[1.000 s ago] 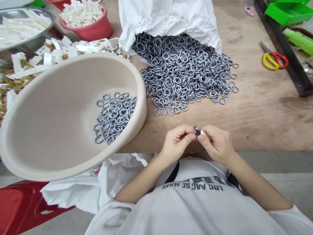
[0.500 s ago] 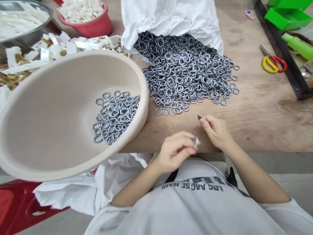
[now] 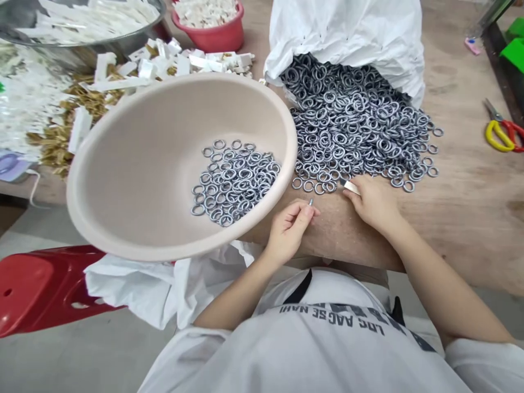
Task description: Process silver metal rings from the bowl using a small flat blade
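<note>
Just below the heap of metal rings (image 3: 360,125), the right hand's (image 3: 372,203) fingers clench a pale-handled pointed tool (image 3: 352,188), tip aimed up-left; the left hand's (image 3: 289,232) fingers pinch a small ring (image 3: 310,201) upright, edge-on, at their tips.

Bright, even, diffuse light fills the scene with no source in view, and only faint, soft shadows fall on the wooden bench (image 3: 462,229) beneath the plastic basin (image 3: 295,147). The metal rings (image 3: 356,120) show small glints without harsh glare, and their fine edges look slightly soft. Wide-angle distortion curves the bench edge and stretches things toward the frame's corners.
</note>
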Demonstrator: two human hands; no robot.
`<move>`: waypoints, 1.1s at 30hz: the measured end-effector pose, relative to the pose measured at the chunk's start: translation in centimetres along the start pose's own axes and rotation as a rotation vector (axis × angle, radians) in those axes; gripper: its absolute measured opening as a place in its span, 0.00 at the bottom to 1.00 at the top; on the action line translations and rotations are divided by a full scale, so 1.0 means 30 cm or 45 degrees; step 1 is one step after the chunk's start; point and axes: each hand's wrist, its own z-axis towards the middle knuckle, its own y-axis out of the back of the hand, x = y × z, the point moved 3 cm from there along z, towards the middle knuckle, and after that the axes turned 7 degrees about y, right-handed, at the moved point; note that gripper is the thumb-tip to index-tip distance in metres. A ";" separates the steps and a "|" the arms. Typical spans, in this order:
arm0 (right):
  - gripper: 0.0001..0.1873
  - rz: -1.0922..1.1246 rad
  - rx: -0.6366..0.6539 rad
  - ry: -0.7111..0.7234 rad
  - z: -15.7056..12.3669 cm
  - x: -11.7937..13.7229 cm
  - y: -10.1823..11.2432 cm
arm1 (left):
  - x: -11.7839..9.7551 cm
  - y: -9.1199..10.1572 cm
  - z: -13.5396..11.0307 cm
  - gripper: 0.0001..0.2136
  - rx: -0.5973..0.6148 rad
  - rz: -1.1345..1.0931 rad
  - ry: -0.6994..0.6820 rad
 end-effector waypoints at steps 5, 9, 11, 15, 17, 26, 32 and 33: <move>0.10 0.754 -0.097 -0.029 -0.101 0.017 0.061 | 0.010 -0.055 0.018 0.13 0.055 -0.027 0.082; 0.08 1.021 -0.053 -0.005 -0.188 0.065 0.078 | -0.017 -0.112 0.017 0.12 0.184 -0.018 0.009; 0.07 1.030 -0.108 -0.018 -0.218 0.067 0.075 | -0.032 -0.129 0.013 0.11 0.259 0.016 -0.013; 0.09 1.249 -0.183 -0.091 -0.255 0.042 0.055 | -0.029 -0.153 0.001 0.13 0.436 -0.048 0.150; 0.09 1.246 -0.206 -0.050 -0.264 0.036 0.057 | -0.017 -0.167 -0.008 0.14 0.522 -0.150 0.286; 0.12 1.330 -0.211 -0.168 -0.285 0.064 0.075 | -0.010 -0.198 -0.031 0.11 0.423 -0.114 0.196; 0.16 0.737 -0.174 0.080 -0.337 0.096 0.105 | -0.009 -0.176 -0.025 0.10 0.315 -0.056 0.102; 0.17 0.654 -0.164 0.114 -0.341 0.103 0.107 | -0.011 -0.176 -0.024 0.10 0.304 -0.043 0.087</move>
